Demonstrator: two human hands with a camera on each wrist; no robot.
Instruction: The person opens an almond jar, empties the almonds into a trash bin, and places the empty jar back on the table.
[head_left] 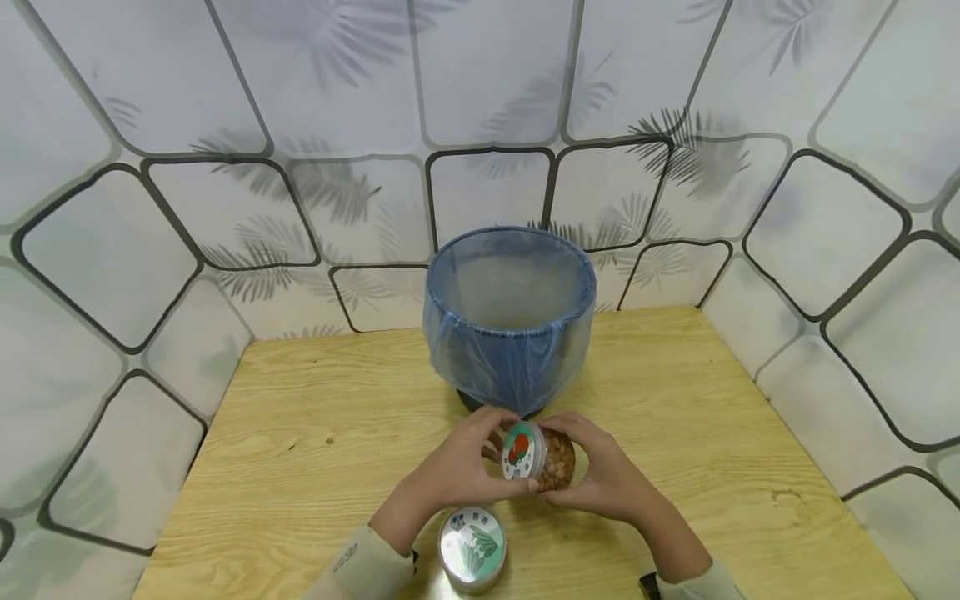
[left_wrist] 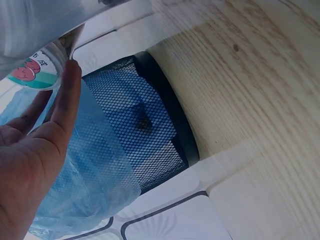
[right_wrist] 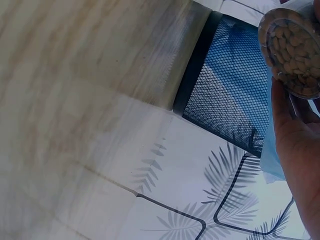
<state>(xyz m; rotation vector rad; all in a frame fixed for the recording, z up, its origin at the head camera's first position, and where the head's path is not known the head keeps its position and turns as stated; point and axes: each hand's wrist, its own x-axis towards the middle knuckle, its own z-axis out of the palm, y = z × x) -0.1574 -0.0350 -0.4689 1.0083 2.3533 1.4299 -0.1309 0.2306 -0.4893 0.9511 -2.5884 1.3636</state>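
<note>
Both hands hold a clear plastic jar (head_left: 558, 461) of brown nuts, tilted on its side above the table. Its lid (head_left: 519, 450), with a red picture and a green band, faces left. My left hand (head_left: 467, 468) grips the jar at the lid end, thumb along the near side. Around the other end curl the fingers of my right hand (head_left: 606, 477). In the right wrist view the nuts (right_wrist: 295, 52) show through the jar's round bottom. A second jar (head_left: 472, 546) stands upright near the left forearm, its lid printed with green leaves.
Just beyond the hands stands a dark mesh bin (left_wrist: 142, 115) lined with a blue plastic bag (head_left: 510, 354). Patterned white walls (head_left: 360, 75) close off the back and both sides of the wooden table (head_left: 315, 417).
</note>
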